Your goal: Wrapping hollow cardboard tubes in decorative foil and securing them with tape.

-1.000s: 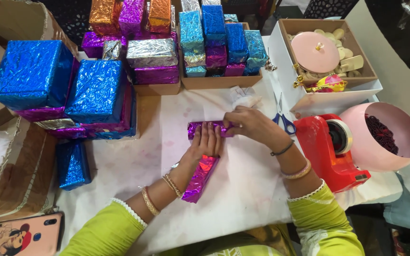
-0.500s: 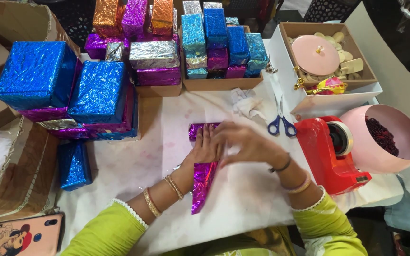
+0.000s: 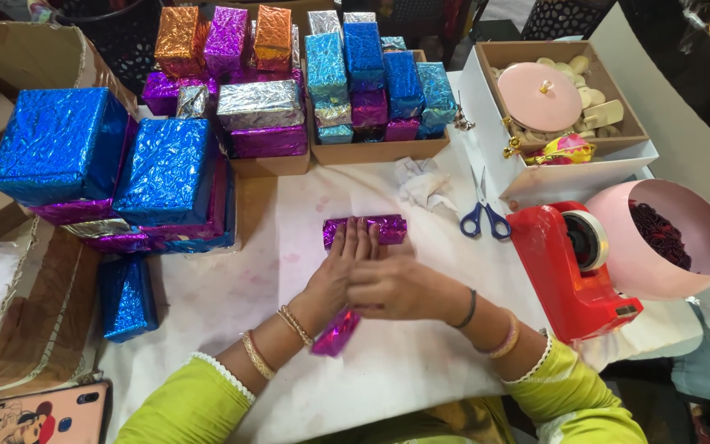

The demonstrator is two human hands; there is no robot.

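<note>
On the near middle of the counter (image 3: pixel 421 386), the left hand (image 3: pixel 340 275) lies flat and the right hand (image 3: pixel 396 288) curls loosely on a half-wrapped purple foil box (image 3: pixel 365 230), while many finished wrapped boxes (image 3: pixel 166 168) sit stacked farther back.

Both hands cover the middle of the purple foil strip (image 3: pixel 337 330); the phone (image 3: pixel 39 415) is cut off by the bottom edge.
</note>
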